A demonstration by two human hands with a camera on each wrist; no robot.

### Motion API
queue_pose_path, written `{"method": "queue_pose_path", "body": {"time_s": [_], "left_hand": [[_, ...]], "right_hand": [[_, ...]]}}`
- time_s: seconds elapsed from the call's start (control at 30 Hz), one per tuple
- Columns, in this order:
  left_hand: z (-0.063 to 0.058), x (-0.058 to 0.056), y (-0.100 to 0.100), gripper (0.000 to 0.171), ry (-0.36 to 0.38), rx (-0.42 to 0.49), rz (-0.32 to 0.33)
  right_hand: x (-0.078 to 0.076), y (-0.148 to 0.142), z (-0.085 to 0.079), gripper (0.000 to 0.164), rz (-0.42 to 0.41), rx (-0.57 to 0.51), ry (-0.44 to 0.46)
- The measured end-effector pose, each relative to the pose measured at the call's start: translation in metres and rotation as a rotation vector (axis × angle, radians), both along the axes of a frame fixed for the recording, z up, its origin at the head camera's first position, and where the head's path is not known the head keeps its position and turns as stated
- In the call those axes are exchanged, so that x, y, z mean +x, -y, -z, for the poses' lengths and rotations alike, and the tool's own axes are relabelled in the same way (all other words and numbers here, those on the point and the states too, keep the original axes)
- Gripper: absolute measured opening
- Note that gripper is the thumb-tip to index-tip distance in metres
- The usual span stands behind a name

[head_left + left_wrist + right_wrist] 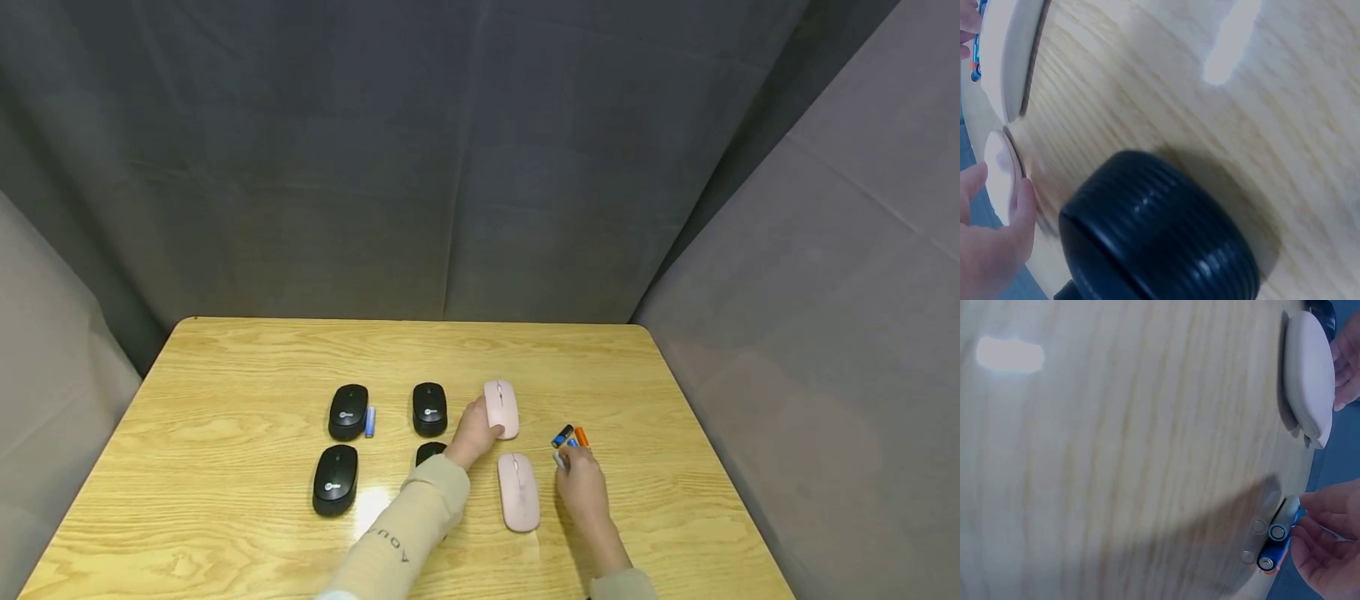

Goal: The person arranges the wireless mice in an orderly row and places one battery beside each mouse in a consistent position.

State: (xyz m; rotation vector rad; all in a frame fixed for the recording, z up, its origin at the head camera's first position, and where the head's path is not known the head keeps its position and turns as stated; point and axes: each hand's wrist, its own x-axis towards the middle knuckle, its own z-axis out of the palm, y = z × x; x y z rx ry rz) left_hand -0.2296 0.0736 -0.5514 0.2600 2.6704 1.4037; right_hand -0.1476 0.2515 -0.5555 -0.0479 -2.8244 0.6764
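My left hand (476,432) grips the farther pink computer mouse (502,408) by its left side and near end; the left wrist view has thumb and finger at the edge of this mouse (1001,178). The nearer pink mouse (518,492) lies between my two hands. At the right, my right hand (584,492) has its fingertips on a small group of batteries, pinching a grey battery (1282,520). Against it lies a blue battery (1272,555). Just beyond the fingers are a black-and-blue battery (562,436) and an orange battery (582,437).
Black mice stand to the left: a far-left mouse (348,412), a near-left mouse (335,480), a far-middle mouse (430,409) and one partly hidden by my left sleeve (408,521). A blue battery (370,422) lies beside the far-left mouse. Grey curtains (315,167) surround the wooden table (225,358).
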Motion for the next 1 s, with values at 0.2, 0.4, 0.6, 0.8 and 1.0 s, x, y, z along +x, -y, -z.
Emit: {"method": "queue_pose_path", "body": {"time_s": [0.2, 0.4, 0.6, 0.8, 1.0], "left_hand": [[0.007, -0.003, -0.003, 0.052, -0.011, -0.021, -0.037], [0.01, -0.004, -0.006, 0.051, 0.005, -0.022, -0.075], [0.008, -0.002, -0.007, 0.051, 0.01, -0.006, -0.104], [0.007, -0.001, -0.008, 0.049, 0.041, -0.017, -0.097], [0.008, -0.001, -0.008, 0.049, 0.034, -0.03, -0.094]], "right_hand": [[-0.001, -0.001, 0.008, 0.019, -0.008, 0.037, -0.014], [0.0, 0.001, 0.014, 0.018, -0.023, 0.046, -0.01], [0.001, 0.002, 0.017, 0.018, -0.019, 0.052, -0.017], [0.0, 0.002, 0.018, 0.02, -0.007, 0.027, -0.006], [-0.008, 0.005, 0.012, 0.022, 0.027, -0.154, 0.013]]}}
